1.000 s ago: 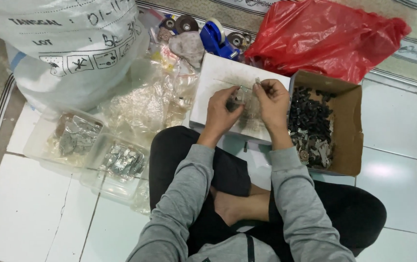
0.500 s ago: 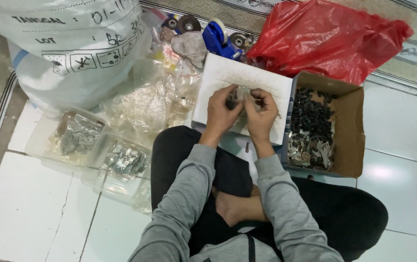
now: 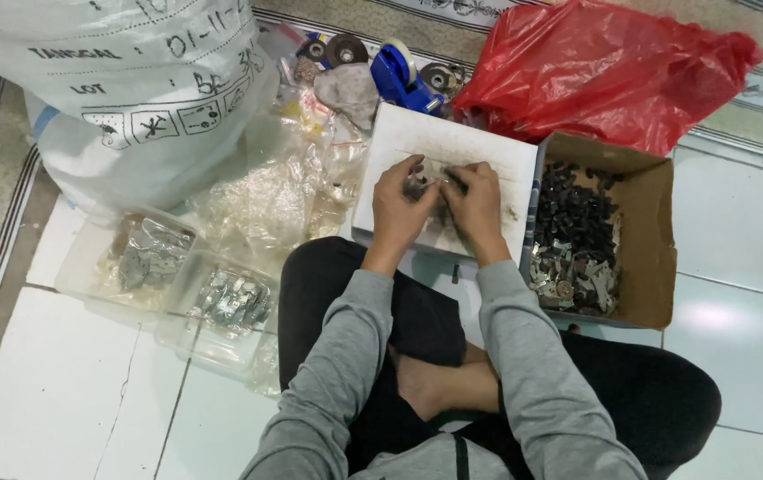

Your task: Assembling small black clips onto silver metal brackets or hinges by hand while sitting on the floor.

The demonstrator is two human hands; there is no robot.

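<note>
Together over the white box lid [image 3: 488, 151] — both hands' grips, left hand [image 3: 402, 209] and right hand [image 3: 475, 206], pinched on small parts [image 3: 430, 187].

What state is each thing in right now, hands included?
Left hand: fingers curled on small metal parts over the white board.
Right hand: pinching the same small parts.
Cardboard box: open, holding dark and silvery parts.
Two clear tubs: open, part-filled with metal pieces.
Red bag: crumpled, lying behind the box.
White sack: full, bulging.
Tape dispenser: lying behind the board.
</note>
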